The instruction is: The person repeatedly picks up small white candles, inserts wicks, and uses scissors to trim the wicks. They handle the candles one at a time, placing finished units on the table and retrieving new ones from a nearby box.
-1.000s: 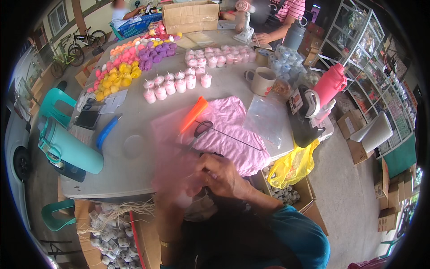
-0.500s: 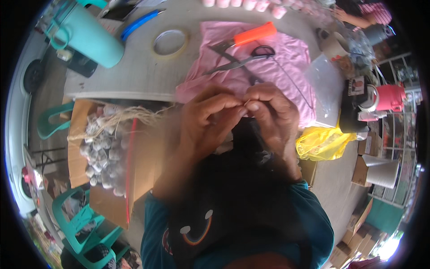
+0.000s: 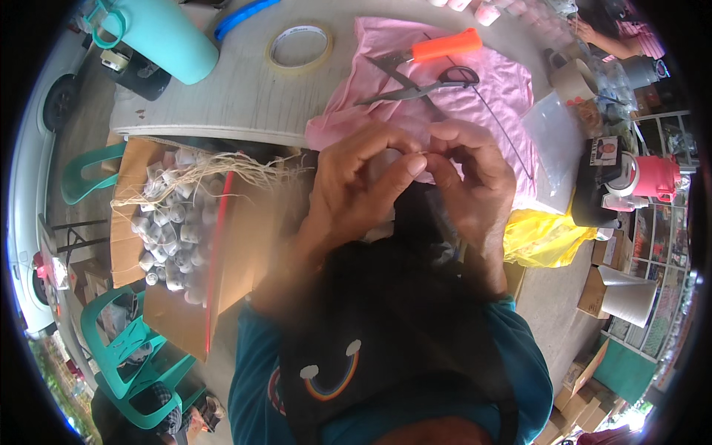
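Note:
My left hand (image 3: 360,178) and my right hand (image 3: 475,167) meet over my lap at the table's front edge. Thumbs and fingers of both are pinched together at the tips, on something too small to make out. A pale thing shows partly behind the left fingers; its kind is hidden. Just beyond lies a pink cloth (image 3: 337,111) on the table. Scissors (image 3: 404,94) with dark blades rest on it, beside an orange-handled tool (image 3: 447,46) and a thin dark rod (image 3: 504,130).
At my left, a cardboard box (image 3: 133,222) holds several small whitish wrapped pieces (image 3: 174,237), with pale string strands (image 3: 215,170) across it. A tape roll (image 3: 330,52) and turquoise tumbler (image 3: 159,37) stand on the table. A yellow plastic bag (image 3: 545,237) is at right. Another person's hand (image 3: 586,33) shows far right.
The view has shifted, so table things sit higher and further right. My fingertips stay pinched together, and the left thumb now lies on top, pointing right.

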### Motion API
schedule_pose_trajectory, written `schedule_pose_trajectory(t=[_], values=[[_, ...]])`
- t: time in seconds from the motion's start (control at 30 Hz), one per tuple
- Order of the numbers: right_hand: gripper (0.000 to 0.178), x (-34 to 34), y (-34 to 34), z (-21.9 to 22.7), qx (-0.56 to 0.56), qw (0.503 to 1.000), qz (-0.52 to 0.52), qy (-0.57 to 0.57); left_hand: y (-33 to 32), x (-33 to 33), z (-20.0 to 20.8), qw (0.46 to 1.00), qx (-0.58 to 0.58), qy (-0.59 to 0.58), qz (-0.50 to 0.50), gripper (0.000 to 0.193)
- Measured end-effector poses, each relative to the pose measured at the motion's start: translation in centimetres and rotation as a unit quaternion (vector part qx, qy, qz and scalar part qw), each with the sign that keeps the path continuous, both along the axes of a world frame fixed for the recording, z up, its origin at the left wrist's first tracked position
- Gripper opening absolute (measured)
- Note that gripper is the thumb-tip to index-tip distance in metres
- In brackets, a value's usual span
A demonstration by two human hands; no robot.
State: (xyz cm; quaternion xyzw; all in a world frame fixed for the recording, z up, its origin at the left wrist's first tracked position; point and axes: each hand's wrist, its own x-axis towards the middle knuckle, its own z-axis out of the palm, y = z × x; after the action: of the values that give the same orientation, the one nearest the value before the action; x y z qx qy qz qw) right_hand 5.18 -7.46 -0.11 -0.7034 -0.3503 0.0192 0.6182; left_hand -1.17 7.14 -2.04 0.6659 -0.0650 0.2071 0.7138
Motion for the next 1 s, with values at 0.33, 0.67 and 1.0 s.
schedule_pose_trajectory(t=[0.33,0.67,1.0], values=[[0.035,-0.1,0.2,-0.1,0.051,0.993,0.001,-0.111,0.5,-0.2,0.0,0.997,-0.064,-0.028,-0.045,0.092],[0.033,0.4,0.4,-0.2,0.049,0.992,-0.014,-0.119,1.1,0.9,0.2,0.979,0.15,-0.138,0.027,0.021],[0.025,0.3,0.5,-0.8,-0.057,0.969,-0.073,-0.228,1.2,-0.7,0.2,0.922,-0.356,0.061,-0.137,0.011]])
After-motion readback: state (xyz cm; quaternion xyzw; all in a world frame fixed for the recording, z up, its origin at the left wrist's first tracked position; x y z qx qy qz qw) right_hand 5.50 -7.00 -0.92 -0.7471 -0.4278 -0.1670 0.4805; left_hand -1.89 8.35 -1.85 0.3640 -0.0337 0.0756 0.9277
